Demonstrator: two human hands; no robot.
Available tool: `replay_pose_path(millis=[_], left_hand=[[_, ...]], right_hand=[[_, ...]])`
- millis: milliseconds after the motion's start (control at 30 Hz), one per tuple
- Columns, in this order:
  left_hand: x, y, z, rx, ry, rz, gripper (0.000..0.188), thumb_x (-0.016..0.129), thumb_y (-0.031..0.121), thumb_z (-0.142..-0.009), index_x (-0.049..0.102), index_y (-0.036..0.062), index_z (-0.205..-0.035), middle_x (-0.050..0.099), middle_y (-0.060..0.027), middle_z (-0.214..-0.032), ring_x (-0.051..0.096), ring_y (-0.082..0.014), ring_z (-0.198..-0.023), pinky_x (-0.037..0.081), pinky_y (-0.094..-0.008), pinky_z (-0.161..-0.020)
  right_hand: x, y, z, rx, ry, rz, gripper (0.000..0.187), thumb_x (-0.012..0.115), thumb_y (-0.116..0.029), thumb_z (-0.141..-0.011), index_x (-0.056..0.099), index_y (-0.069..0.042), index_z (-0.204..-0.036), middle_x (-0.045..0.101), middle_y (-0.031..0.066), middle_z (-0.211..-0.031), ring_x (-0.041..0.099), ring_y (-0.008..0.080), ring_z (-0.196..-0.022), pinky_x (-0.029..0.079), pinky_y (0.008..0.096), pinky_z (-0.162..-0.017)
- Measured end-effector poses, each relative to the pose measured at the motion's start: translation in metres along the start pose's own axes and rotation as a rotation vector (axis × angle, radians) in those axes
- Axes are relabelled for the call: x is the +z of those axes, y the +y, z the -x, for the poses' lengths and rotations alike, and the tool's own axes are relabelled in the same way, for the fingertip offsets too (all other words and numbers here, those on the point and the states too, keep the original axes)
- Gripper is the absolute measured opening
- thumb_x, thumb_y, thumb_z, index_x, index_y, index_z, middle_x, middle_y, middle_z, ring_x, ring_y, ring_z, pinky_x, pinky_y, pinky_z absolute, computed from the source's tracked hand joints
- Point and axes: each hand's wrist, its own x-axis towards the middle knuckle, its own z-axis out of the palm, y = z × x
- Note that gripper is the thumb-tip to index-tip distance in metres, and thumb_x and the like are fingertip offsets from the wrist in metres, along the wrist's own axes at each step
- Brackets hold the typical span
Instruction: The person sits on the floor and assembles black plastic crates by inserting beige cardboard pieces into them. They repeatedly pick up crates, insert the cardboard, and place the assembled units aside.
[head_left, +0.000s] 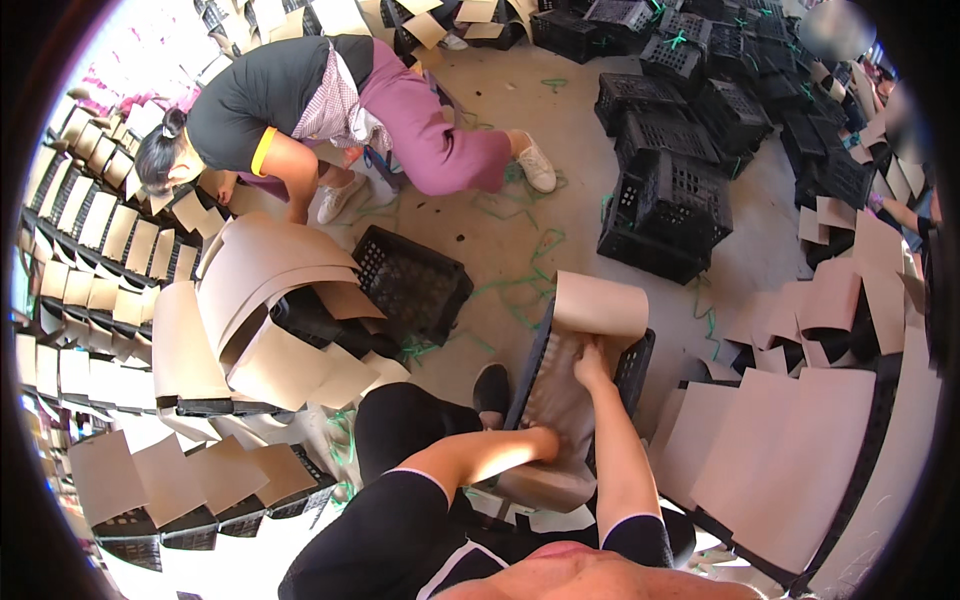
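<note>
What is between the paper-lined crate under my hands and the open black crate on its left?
The head view shows floor with loose green straps, and a dark shoe beside the paper-lined crate.

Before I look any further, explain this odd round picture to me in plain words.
There is no machine here, just a person working with two bare hands. The single picture comes from a wide fisheye camera on that person's head, looking down, so straight edges curve near the rim. The left hand and right hand reach into a black crate, touching the brown paper that lines it; whether they grip it is hard to tell. Green strips lie on the floor. A co-worker bends over at upper left, and stacked black crates stand at upper right.
</note>
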Motion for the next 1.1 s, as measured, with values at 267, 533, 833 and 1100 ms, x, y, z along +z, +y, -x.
replay_pose_path(millis=[267,533,833,1100], left_hand=[[-0.025,-0.045,-0.059,-0.11,0.436,0.486,0.032,0.049,0.02,-0.081,0.059,0.0061,-0.109,0.062,-0.0185,-0.108,0.061,-0.0323,-0.094,0.047,-0.046,-0.08],[-0.11,-0.128,-0.114,-0.722,0.76,1.447,0.047,0.051,0.037,-0.084,0.058,0.0028,-0.117,0.059,-0.0196,-0.113,0.057,-0.0368,-0.103,0.044,-0.0472,-0.088],[-0.094,-0.1,-0.106,-0.36,1.063,1.535,0.078,0.06,0.052,-0.075,0.042,0.0043,-0.133,0.036,-0.0178,-0.141,0.032,-0.0303,-0.131,0.027,-0.0372,-0.105],[-0.1,-0.093,-0.095,-0.167,1.05,1.576,0.076,0.057,0.053,-0.079,0.04,0.003,-0.134,0.038,-0.0171,-0.138,0.033,-0.03,-0.129,0.029,-0.0387,-0.104]], right_hand=[[0.037,0.042,-0.053,0.017,0.182,-0.329,0.03,0.045,-0.01,-0.084,0.06,-0.006,-0.11,0.06,0.0245,-0.105,0.055,0.0399,-0.103,0.044,0.0413,-0.089],[0.021,0.03,-0.04,0.499,0.446,-1.201,0.022,0.043,-0.01,-0.089,0.063,-0.004,-0.096,0.064,0.007,-0.082,0.06,0.0153,-0.077,0.044,0.0247,-0.064],[-0.064,-0.055,0.061,-0.487,0.814,-0.295,0.01,0.062,-0.002,-0.076,0.059,-0.001,-0.086,0.06,0.0159,-0.083,0.059,0.0307,-0.085,0.046,0.0368,-0.08],[-0.125,0.006,0.02,-0.181,0.392,-0.284,0.023,0.061,-0.008,-0.08,0.06,0.0,-0.101,0.062,0.01,-0.091,0.057,0.0242,-0.092,0.043,0.0346,-0.086]])
